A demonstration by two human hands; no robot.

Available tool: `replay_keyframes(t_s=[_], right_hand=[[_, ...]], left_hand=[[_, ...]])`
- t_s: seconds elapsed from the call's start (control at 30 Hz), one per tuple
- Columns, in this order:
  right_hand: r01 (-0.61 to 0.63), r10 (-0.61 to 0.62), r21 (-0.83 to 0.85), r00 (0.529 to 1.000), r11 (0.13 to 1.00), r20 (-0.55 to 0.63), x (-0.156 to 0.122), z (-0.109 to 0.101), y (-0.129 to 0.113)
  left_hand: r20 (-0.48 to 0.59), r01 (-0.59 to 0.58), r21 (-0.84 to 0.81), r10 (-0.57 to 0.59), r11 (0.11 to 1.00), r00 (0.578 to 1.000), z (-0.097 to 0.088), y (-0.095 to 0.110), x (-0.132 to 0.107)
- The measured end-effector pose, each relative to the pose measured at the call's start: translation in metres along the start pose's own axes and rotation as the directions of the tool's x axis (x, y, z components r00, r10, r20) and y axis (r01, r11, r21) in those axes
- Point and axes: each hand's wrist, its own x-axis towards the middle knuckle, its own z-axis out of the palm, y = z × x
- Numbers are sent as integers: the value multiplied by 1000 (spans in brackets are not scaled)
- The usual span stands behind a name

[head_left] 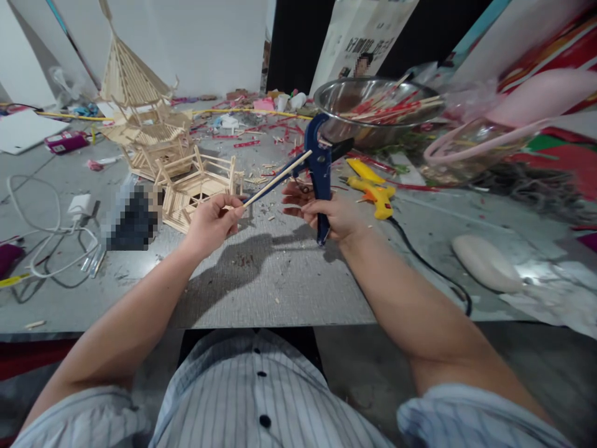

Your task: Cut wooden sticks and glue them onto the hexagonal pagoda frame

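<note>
My left hand (215, 223) pinches the stick (278, 178), its long axis slanting far and right toward the cutter (321, 177) held in my right hand (342, 216).

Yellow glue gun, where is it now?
In the head view, the yellow glue gun lies on the table, right of the right hand and in front of the metal bowl.

My two hands (212, 225) (342, 218), one stick (278, 178) I hold, one blue cutter (319, 177), one yellow glue gun (372, 188), one metal bowl (382, 134), two stick-built models (133, 78) (176, 198).
</note>
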Motion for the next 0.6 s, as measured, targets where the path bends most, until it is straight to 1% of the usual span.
replay_keyframes(t_s=[0.1, 0.2, 0.3, 0.37, 0.43, 0.53, 0.6], right_hand=[[-35, 34, 48, 999, 998, 18, -1, 4, 5], [-61, 51, 124, 996, 990, 79, -2, 9, 11], [-82, 62, 149, 989, 985, 133, -5, 14, 14], [-82, 60, 131, 985, 988, 164, -7, 16, 13], [-69, 52, 95, 984, 993, 173, -9, 19, 11], [-57, 56, 4, 990, 998, 128, -12, 23, 9], [-39, 44, -60, 996, 997, 84, -12, 24, 9]], left_hand=[[16, 16, -24, -16, 1000, 1000, 3, -6, 0], [25, 26, -46, -25, 999, 999, 9, -11, -3], [37, 48, -75, -45, 996, 998, 14, -15, -5], [53, 66, -103, -60, 993, 997, 18, -17, -7], [98, 93, -125, -80, 988, 992, 21, -18, -9], [182, 151, -142, -124, 978, 975, 25, -18, -11], [178, 153, -164, -123, 975, 976, 25, -17, -10]])
